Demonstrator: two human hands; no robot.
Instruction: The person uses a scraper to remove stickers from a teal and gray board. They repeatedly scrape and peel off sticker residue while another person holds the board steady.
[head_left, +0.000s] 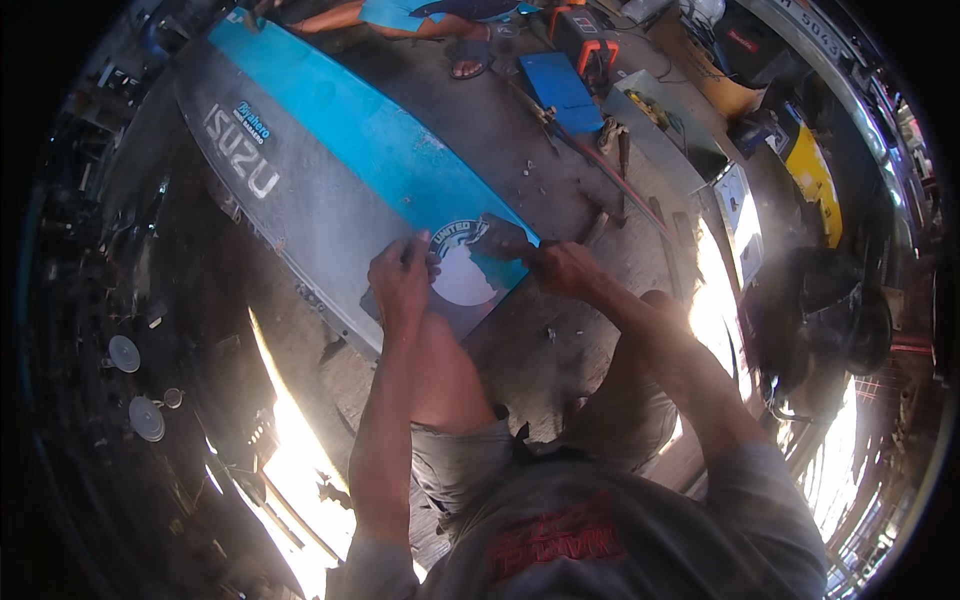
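A long vehicle body panel (322, 161), grey with a bright blue band, lies before me and bears raised Isuzu lettering. On its near end is a round sticker (463, 276), with a large pale patch in the middle and printed parts along its upper rim. My right hand (566, 268) grips the handle of a broad-bladed scraper (496, 238), whose dark blade lies over the sticker's upper right edge. At the sticker's left edge, my left hand (399, 277) has its fingers bent close together. Whether anything is pinched between them is hidden.
Another person's sandalled foot (471, 60) is beyond the panel. A blue flat box (561, 90), an orange-and-black machine (585, 41) and an open metal box (660, 124) stand at upper right. A reddish hose or rod (615, 172) crosses the floor. My bare knee adjoins the panel's near end.
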